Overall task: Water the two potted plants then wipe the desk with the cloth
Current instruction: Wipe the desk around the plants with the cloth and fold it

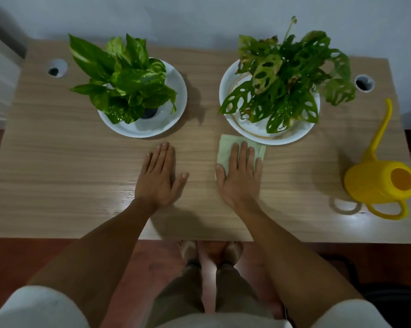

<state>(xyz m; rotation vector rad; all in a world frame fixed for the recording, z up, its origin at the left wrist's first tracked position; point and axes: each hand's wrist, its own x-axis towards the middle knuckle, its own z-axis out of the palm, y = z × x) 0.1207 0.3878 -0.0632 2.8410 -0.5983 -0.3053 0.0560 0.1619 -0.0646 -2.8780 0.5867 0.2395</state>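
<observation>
Leaves hide both pots. Near the wood-grain desk's (58, 147) back edge, the glossy left plant (126, 79) and holey-leaved right plant (282, 91) sit in white saucers. The left hand (158, 176) lies flat and empty; the right hand (241, 172) presses flat on the folded pale-green cloth (225, 150). A yellow plastic watering can (377, 183) stands near the right edge.

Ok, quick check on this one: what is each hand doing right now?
Left hand: open, flat on the bare desk, holding nothing.
Right hand: open, palm pressed flat on the green cloth, not gripping it.
</observation>
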